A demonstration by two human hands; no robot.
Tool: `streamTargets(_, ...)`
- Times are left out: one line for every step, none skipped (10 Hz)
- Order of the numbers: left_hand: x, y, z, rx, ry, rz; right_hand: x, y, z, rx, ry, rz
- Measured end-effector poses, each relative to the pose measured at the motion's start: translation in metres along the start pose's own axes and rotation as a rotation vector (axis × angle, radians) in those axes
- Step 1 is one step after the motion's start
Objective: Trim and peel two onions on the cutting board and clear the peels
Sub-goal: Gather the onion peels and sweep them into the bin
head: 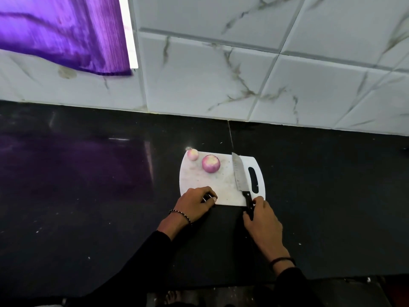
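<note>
A white cutting board (221,185) lies on the black counter. Two peeled purple-white onions sit at its far side: a small onion (193,154) by the far left corner and a larger onion (211,163) just right of it. A knife (239,173) lies along the board's right part with its blade pointing away from me. My right hand (262,220) grips its black handle at the board's near edge. My left hand (194,203) rests on the near left corner of the board with its fingers curled. I see nothing held in it.
The glossy black counter (88,173) runs left and right of the board. It ends at a marble-tiled wall (243,74) behind. A purple curtain (62,34) hangs at the upper left. The board's handle slot (253,180) lies right of the blade. Small white specks dot the counter.
</note>
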State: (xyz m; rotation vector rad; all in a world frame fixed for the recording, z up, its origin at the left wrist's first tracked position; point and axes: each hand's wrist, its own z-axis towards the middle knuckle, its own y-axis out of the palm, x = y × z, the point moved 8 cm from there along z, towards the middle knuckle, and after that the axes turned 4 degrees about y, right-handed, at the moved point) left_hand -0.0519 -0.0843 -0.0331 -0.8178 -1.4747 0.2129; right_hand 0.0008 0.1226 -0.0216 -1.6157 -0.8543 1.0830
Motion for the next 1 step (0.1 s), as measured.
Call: streamTargets(-0.0022, -0.0027, -0.0014, 0.007, -0.015, -0.022, -0.0064, -0.0061, -0.0001, 0.075, -0.043, -0.058)
